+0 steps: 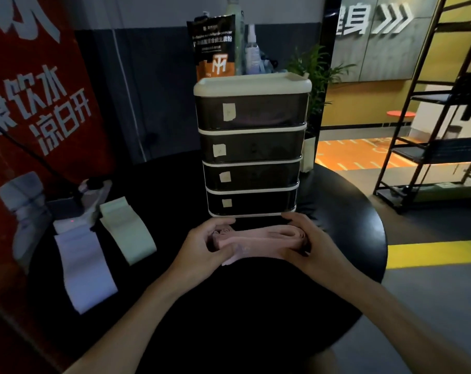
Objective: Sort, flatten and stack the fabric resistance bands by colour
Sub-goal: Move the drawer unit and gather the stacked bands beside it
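Note:
A bundle of pink fabric bands [258, 242] is held between both hands just above the black round table [350, 238], right in front of the drawer unit. My left hand [202, 247] grips its left end, fingers curled round it. My right hand [307, 244] grips the right end. On the table's left side a pale green band [127, 230] lies flat, and a lavender band [84, 268] lies flat nearer to me.
A four-drawer dark plastic unit [252, 149] with a cream top and paper labels stands at mid-table; a pouch and bottles stand on it. A power strip with plugs [75, 209] sits at the left, beside a red banner. A metal rack [431, 149] stands at the right.

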Demonstrator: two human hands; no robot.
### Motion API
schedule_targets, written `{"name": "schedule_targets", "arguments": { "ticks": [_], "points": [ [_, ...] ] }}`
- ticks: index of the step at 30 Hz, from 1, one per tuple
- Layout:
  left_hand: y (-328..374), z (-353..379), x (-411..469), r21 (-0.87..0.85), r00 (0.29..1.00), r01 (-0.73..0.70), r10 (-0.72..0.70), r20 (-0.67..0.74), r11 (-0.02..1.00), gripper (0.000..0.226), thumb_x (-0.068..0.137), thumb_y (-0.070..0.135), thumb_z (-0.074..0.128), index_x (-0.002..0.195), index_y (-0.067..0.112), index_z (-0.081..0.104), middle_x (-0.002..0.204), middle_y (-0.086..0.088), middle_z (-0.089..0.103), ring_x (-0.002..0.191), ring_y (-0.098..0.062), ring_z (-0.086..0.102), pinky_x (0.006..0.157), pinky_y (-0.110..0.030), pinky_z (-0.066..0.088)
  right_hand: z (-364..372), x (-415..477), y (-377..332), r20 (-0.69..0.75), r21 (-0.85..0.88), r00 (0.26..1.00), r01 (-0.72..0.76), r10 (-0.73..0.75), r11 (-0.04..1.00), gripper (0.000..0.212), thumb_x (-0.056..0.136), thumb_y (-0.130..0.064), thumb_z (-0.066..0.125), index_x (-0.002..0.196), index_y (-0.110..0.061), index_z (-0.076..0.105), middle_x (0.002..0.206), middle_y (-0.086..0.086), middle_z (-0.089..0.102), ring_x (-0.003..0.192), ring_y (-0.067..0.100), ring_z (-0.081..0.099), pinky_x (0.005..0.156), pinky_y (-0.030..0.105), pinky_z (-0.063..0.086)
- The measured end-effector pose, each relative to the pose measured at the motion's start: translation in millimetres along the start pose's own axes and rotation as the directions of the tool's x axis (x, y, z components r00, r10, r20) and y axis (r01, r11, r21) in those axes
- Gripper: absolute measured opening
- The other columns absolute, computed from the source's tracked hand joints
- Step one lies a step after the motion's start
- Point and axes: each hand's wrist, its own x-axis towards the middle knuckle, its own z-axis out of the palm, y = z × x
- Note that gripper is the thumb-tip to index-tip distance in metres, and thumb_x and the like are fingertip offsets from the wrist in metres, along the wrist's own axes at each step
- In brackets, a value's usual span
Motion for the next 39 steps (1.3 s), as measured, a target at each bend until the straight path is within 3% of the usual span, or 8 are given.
{"name": "schedule_targets", "arguments": {
  "ticks": [5, 8, 16, 21, 24, 27, 34, 39],
  "points": [
    [-3.8, 0.7, 1.7, 0.067, 0.995, -0.059, 0.054, 0.079, 0.996, 0.048, 0.082, 0.007, 0.078, 0.117, 0.034, 0.062, 0.121, 0.004, 0.061, 0.110, 0.000, 0.060, 0.094, -0.010, 0.042, 4.4, 0.1, 4.8, -0.053, -0.094, 0.989, 0.132, -0.138, 0.987, 0.032, 0.079, -0.013, 0.077, 0.104, -0.024, 0.062, 0.110, -0.008, 0.053, 0.101, 0.007, 0.056, 0.083, 0.016, 0.047],
    [-4.9, 1.7, 2.1, 0.095, 0.993, -0.092, 0.083, 0.088, 0.991, 0.046, 0.076, 0.018, 0.084, 0.115, 0.031, 0.063, 0.119, 0.006, 0.059, 0.108, 0.000, 0.059, 0.092, -0.008, 0.040, 4.9, -1.8, 6.1, -0.046, -0.108, 0.987, 0.146, -0.151, 0.983, 0.025, 0.081, -0.018, 0.077, 0.104, -0.016, 0.069, 0.112, -0.005, 0.054, 0.101, 0.007, 0.058, 0.085, 0.014, 0.047],
    [-3.0, 2.5, -2.1, 0.046, 0.994, -0.067, 0.063, 0.086, 0.997, 0.049, 0.075, 0.009, 0.084, 0.112, 0.032, 0.063, 0.105, 0.004, 0.068, 0.095, -0.003, 0.065, 0.084, -0.013, 0.047, 5.2, -3.2, 5.0, -0.099, -0.136, 0.987, 0.109, -0.123, 0.985, 0.020, 0.079, -0.022, 0.074, 0.088, -0.024, 0.057, 0.098, -0.010, 0.059, 0.088, 0.009, 0.057, 0.075, 0.017, 0.047],
    [-2.7, 3.0, -1.8, 0.076, 0.993, -0.066, 0.058, 0.105, 0.995, 0.046, 0.075, 0.008, 0.085, 0.109, 0.030, 0.064, 0.105, 0.006, 0.067, 0.095, -0.002, 0.065, 0.084, -0.012, 0.047, 4.2, -3.0, 5.0, -0.117, -0.080, 0.988, 0.093, -0.102, 0.992, 0.026, 0.075, -0.004, 0.071, 0.085, -0.020, 0.053, 0.103, -0.008, 0.063, 0.089, 0.011, 0.060, 0.072, 0.022, 0.049],
    [-4.5, 2.6, -1.1, 0.065, 0.994, -0.060, 0.053, 0.098, 0.996, 0.039, 0.075, 0.010, 0.085, 0.105, 0.027, 0.065, 0.098, 0.007, 0.069, 0.090, -0.004, 0.066, 0.081, -0.017, 0.050, 0.8, -3.8, 5.0, -0.099, 0.016, 0.994, 0.037, -0.035, 0.999, 0.038, 0.078, 0.002, 0.066, 0.093, -0.027, 0.045, 0.100, -0.007, 0.064, 0.086, 0.011, 0.062, 0.071, 0.025, 0.051],
    [-6.7, 2.5, -0.5, 0.071, 0.995, -0.066, 0.060, 0.082, 0.995, 0.036, 0.076, 0.009, 0.084, 0.103, 0.025, 0.066, 0.095, 0.006, 0.069, 0.086, -0.004, 0.065, 0.079, -0.017, 0.050, 0.1, -3.7, 6.8, -0.054, 0.060, 0.999, 0.011, -0.008, 0.998, 0.053, 0.080, 0.001, 0.067, 0.120, -0.027, 0.047, 0.106, -0.010, 0.063, 0.097, 0.005, 0.062, 0.082, 0.020, 0.051],
    [-1.9, 5.5, -1.8, 0.048, 0.997, -0.066, 0.067, -0.030, 0.997, 0.034, 0.078, 0.004, 0.080, 0.094, 0.032, 0.069, 0.091, 0.016, 0.072, 0.085, 0.000, 0.067, 0.075, -0.011, 0.048, -0.2, -4.3, 4.4, -0.126, -0.030, 0.991, 0.044, -0.047, 0.999, 0.034, 0.082, -0.002, 0.070, 0.106, -0.025, 0.062, 0.097, -0.018, 0.064, 0.091, -0.002, 0.060, 0.077, 0.009, 0.044],
    [-4.8, 5.2, -3.3, 0.180, 0.993, -0.110, 0.101, 0.055, 0.978, 0.039, 0.084, 0.011, 0.076, 0.110, 0.037, 0.062, 0.107, 0.018, 0.064, 0.102, 0.005, 0.059, 0.088, -0.009, 0.041, 6.2, -1.6, 9.9, -0.002, -0.166, 1.000, 0.021, -0.021, 0.986, 0.047, 0.093, -0.012, 0.061, 0.137, -0.020, 0.049, 0.118, -0.016, 0.051, 0.105, -0.002, 0.052, 0.090, 0.005, 0.037]
  ]
}}
